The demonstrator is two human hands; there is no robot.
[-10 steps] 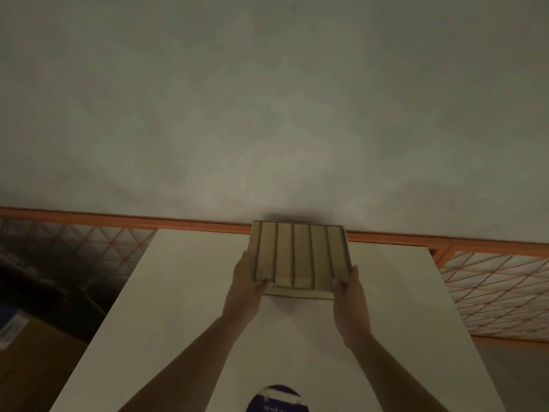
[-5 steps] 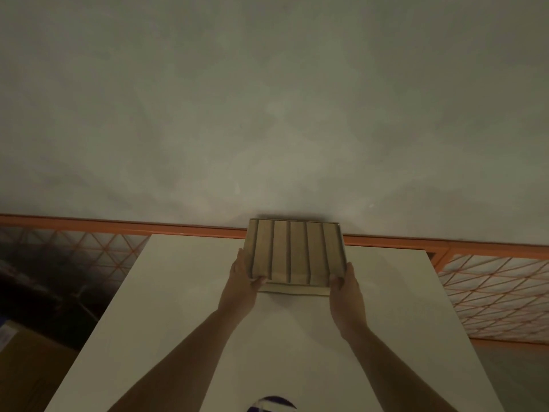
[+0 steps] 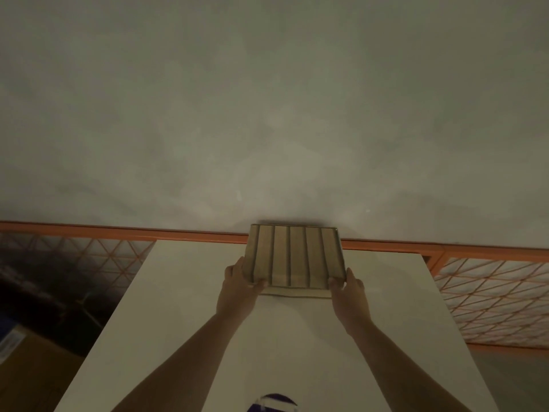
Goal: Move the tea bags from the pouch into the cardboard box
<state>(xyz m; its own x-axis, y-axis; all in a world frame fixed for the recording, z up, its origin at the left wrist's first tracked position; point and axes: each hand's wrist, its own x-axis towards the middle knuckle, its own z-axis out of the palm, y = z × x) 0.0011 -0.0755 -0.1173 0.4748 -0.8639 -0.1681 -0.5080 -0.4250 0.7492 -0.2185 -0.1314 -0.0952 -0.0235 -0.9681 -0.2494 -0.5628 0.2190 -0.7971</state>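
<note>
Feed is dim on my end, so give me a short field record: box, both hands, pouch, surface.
box: cardboard box with divided lanes, at the far edge of the table, near flap folded down
left hand: left hand grips the box's near left corner
right hand: right hand grips the near right corner
pouch: purple object at the bottom edge, mostly cut off
tea bags: none visible

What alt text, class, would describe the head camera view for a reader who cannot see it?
Two bare hands, the left hand and the right hand, grip the near corners of a divided cardboard box at the far edge of a white table. A grey wall fills the upper frame above an orange rail.
</note>
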